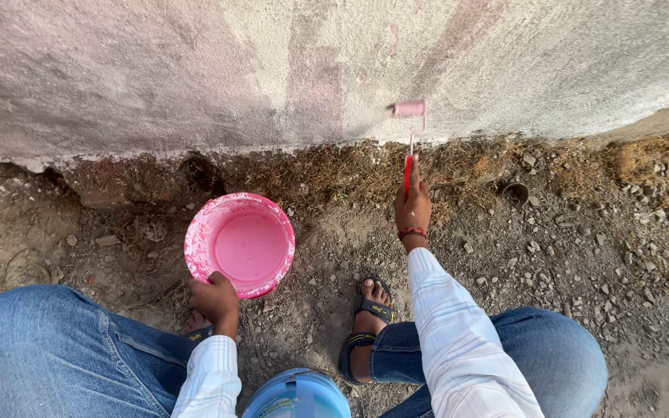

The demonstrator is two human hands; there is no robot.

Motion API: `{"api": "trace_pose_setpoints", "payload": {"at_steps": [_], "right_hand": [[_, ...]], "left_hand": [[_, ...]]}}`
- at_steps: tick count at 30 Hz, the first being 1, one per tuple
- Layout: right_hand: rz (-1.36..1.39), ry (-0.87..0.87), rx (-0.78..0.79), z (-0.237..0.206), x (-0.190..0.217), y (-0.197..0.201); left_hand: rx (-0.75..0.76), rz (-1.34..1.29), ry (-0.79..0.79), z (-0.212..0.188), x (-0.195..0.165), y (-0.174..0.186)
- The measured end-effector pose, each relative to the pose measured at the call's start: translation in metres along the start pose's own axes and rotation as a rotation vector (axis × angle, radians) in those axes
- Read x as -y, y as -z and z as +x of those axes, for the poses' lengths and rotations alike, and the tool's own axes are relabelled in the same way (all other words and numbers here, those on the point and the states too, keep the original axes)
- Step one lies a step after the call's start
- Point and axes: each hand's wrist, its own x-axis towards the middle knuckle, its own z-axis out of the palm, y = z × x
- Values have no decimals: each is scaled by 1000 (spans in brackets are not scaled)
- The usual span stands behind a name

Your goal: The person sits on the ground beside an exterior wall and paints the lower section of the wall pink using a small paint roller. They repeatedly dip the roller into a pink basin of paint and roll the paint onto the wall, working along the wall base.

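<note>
Right hand (413,210) clamped on small pink-sleeved red-handled paint roller (409,109), handle pointing straight up at the rough wall (156,70); left hand (216,300) grips the round pink plastic paint bucket (240,244) rim.

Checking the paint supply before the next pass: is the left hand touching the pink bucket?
Touching. The head view shows the left hand gripping the near rim of the pink bucket, fingers curled over the edge with no gap.
</note>
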Motion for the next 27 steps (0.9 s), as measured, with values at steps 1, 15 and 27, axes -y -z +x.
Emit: {"api": "trace_pose_setpoints", "payload": {"at_steps": [1, 15, 27], "right_hand": [[-57, 26, -9, -5, -5, -5], [-198, 133, 12, 38, 25, 26], [-51, 75, 30, 102, 59, 91]], "left_hand": [[10, 11, 10, 0, 0, 1], [-9, 46, 20, 2, 2, -2], [-27, 54, 15, 1, -1, -3]]}}
